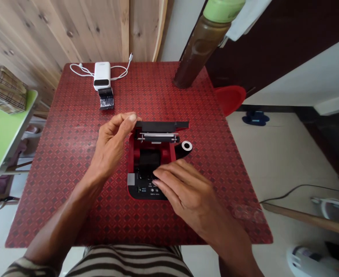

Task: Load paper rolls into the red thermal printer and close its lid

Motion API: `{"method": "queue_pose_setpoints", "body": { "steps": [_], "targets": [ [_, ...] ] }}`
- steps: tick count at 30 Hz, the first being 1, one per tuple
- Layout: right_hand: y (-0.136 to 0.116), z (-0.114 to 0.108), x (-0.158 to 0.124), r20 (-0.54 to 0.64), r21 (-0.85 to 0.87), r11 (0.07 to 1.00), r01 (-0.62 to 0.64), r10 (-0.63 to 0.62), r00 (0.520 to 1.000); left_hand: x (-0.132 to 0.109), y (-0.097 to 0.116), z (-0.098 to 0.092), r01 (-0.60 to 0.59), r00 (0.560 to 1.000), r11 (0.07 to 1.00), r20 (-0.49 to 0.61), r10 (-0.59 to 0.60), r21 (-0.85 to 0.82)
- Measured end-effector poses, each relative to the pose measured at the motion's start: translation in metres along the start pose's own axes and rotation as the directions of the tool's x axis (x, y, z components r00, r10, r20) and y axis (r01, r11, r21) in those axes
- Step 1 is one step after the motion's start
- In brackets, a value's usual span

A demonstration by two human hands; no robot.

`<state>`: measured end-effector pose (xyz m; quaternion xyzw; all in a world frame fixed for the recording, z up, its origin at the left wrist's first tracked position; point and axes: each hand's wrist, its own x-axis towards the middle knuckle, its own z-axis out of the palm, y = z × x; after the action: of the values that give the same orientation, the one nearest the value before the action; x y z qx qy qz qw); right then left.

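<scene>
A red and black label printer (133, 190) sits on the table before me with its black lid (160, 126) raised. My left hand (116, 140) pinches the lid's left corner between thumb and fingers. Inside the bay lies a black label roll (149, 159). At the bay's front edge my right hand (186, 188) has its thumb and fingertips pressed together on the end of the black strip; the fingers partly hide the grip. The printer's front right corner is covered by this hand. Touching or just beside the printer's right wall is another black roll (183, 149) with a white core.
On the red patterned table (215, 200), a white power bank (102, 73) with a cable lies at the back left, a short black printed strip (106, 99) in front of it. A tall brown bottle (198, 50) with a green lid stands at the back right. A red stool (231, 99) is beyond.
</scene>
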<state>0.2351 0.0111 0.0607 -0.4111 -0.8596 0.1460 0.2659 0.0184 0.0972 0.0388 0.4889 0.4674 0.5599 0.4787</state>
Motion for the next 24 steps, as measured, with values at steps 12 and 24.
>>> {"method": "queue_pose_setpoints", "body": {
  "steps": [12,24],
  "targets": [
    [-0.004,0.001,-0.002,-0.183,-0.188,0.978,0.089,-0.124,0.975,-0.031,0.002,-0.006,0.066,0.998,0.997,-0.021,-0.066,0.036],
    [-0.006,0.009,-0.013,-0.241,-0.268,0.956,0.116,-0.184,0.953,-0.068,-0.007,-0.017,0.315,0.945,0.948,0.075,-0.317,0.032]
  ]
}}
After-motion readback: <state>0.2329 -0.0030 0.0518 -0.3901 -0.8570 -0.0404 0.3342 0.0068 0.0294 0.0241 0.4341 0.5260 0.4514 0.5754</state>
